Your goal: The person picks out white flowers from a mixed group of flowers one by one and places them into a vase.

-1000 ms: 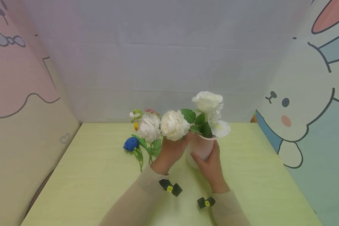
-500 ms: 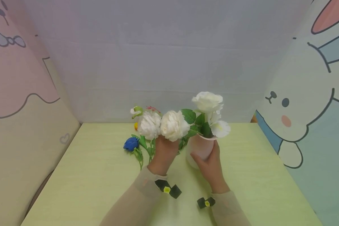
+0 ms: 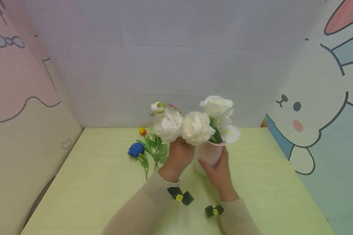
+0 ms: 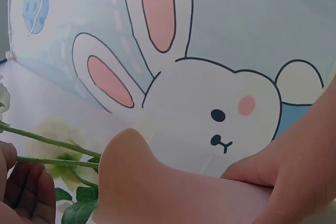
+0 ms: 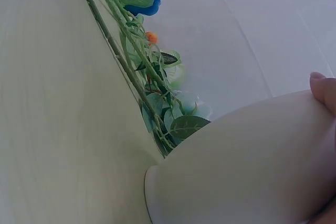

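Observation:
My right hand (image 3: 219, 173) grips the side of a pale pink vase (image 3: 207, 155) standing on the table. A white rose (image 3: 217, 106) and a white open-petalled flower (image 3: 229, 133) rise from the vase. Left of the rim, my left hand (image 3: 177, 158) pinches flower stems just below two full white blooms: a creamy peony (image 3: 197, 128) and a whiter peony (image 3: 168, 125). In the left wrist view, stems (image 4: 58, 162) run from the left fingers to the vase mouth. A white bud (image 3: 157, 106) and a red sprig (image 3: 174, 107) show behind the blooms.
Left of the vase lie a blue rose (image 3: 136, 149), an orange-yellow tulip (image 3: 142, 131) and leafy green stems (image 3: 162, 150) on the light yellow-green table (image 3: 100, 182). A pale backdrop (image 3: 170, 71) and cartoon-printed side panels (image 3: 309, 130) enclose the table.
The left hand first drew left, then moved right and up. Both peonies, the white bud and red sprig have shifted up and right, uncovering the tulip. The right hand stays on the vase.

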{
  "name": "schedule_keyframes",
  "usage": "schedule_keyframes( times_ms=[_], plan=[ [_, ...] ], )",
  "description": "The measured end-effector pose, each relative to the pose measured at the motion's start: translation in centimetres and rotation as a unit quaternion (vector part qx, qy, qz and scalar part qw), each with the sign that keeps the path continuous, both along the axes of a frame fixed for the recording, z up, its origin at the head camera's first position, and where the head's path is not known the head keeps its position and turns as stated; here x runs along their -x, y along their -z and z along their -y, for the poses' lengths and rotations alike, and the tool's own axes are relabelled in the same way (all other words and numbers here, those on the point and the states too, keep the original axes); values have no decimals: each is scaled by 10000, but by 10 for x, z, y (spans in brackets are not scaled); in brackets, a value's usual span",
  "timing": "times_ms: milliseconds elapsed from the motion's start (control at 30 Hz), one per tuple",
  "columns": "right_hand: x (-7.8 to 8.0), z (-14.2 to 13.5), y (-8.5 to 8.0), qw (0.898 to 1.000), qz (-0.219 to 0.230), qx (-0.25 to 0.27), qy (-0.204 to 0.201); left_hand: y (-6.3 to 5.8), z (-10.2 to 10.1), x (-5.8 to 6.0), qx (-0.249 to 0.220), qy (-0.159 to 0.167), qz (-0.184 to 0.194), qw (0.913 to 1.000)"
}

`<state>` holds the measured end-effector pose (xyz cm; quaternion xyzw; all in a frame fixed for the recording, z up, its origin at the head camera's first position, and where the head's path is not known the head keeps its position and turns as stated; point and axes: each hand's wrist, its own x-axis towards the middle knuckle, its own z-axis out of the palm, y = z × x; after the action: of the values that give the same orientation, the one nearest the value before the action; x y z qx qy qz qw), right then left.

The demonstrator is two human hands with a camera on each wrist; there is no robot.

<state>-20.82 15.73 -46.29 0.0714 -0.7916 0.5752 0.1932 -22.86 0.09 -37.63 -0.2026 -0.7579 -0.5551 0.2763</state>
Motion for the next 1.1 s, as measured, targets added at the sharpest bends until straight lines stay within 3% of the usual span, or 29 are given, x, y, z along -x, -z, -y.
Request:
schedule_keyframes(
  times_ms=[100, 333, 367, 433, 567, 600, 667, 800, 933, 1100],
  plan=[
    [1, 1, 1, 9998, -152, 53, -72, -1, -4, 0, 286, -144, -296, 9990],
    [3, 0, 1, 9997, -205, -28, -99, -1, -16, 7, 271, -305, -1158, 9924],
    [5, -1, 5, 9997, -220, -40, -87, 0, -17, 8, 438, -490, -1275, 9897],
    [10, -4, 14, 9996, -255, -114, -59, 1, -21, 9, 357, -434, -1126, 9921],
    [20, -11, 35, 9986, -392, -347, -81, -3, -25, 7, 702, -439, -630, 9946],
    [21, -12, 38, 9982, -412, -421, -87, -4, -26, 7, 630, -337, -415, 9966],
    [22, -14, 42, 9979, -435, -475, -102, -4, -27, 6, 849, -432, -247, 9951],
    [25, -15, 45, 9984, -446, -334, -126, 3, -26, 7, -18, 181, 339, 9993],
    [26, -14, 46, 9986, -466, -238, -86, 9, -24, 11, -783, 844, 554, 9918],
    [21, -10, 34, 9985, -515, -148, -89, 10, -21, 13, -711, 678, 449, 9941]
  ],
)
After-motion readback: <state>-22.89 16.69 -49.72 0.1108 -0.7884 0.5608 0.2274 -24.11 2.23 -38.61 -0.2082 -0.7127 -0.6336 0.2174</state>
